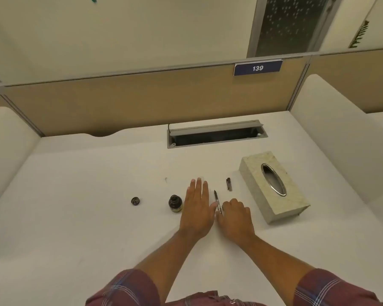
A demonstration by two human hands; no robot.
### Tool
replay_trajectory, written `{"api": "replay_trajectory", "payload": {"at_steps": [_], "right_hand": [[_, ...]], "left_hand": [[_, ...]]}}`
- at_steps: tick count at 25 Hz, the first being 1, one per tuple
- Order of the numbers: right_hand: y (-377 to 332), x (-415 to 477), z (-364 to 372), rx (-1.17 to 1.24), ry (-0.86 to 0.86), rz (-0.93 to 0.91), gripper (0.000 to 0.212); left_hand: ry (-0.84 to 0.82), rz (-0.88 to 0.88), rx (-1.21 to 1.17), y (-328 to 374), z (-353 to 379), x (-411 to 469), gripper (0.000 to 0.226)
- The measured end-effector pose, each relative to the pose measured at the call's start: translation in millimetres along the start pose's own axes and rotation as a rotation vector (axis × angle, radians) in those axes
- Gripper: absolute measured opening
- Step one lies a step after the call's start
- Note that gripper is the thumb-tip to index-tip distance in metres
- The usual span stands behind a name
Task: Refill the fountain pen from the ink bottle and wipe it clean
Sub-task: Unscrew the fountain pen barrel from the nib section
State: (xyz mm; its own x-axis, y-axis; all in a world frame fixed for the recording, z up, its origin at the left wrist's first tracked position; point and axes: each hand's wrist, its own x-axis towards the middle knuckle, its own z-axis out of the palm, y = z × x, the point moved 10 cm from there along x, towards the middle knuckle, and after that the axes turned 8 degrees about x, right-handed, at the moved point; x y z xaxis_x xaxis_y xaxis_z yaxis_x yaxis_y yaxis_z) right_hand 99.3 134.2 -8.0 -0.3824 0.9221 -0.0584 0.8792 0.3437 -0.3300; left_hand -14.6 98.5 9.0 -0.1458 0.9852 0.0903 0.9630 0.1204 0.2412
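The open ink bottle (175, 203) stands on the white desk, its round cap (135, 200) lying apart to the left. My left hand (197, 208) lies flat with straight fingers just right of the bottle, seemingly on a white tissue that is hard to make out against the desk. My right hand (234, 217) has curled fingers that hold the lower end of the fountain pen (217, 199), whose nib points away from me. The dark pen cap (229, 184) lies further back, near the tissue box.
A marble-patterned tissue box (274, 186) with an oval metal slot sits to the right. A recessed cable tray (216, 134) is open at the back. Partition walls (119, 102) enclose the desk on three sides.
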Motion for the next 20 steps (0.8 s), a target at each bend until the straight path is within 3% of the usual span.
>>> {"api": "replay_trajectory", "payload": {"at_steps": [4,9,14,17,20], "right_hand": [[3,6,4,0.067,-0.06,0.06,0.03],[7,9,12,0.155,-0.109,0.14,0.017],[0,-1,-5,0.332,-0.025,0.134,0.012],[-8,-11,-24,0.452,0.035,0.119,0.01],[-17,-21,-37,0.534,0.042,0.085,0.011]], "left_hand": [[-0.092,-0.181,-0.394,-7,9,-3,0.065],[-0.025,-0.385,-0.623,-28,5,-16,0.055],[-0.044,-0.595,-0.826,-34,5,-34,0.054],[-0.076,-0.747,-1.03,-31,13,-46,0.045],[-0.072,-0.791,-1.16,-30,17,-47,0.025]]}}
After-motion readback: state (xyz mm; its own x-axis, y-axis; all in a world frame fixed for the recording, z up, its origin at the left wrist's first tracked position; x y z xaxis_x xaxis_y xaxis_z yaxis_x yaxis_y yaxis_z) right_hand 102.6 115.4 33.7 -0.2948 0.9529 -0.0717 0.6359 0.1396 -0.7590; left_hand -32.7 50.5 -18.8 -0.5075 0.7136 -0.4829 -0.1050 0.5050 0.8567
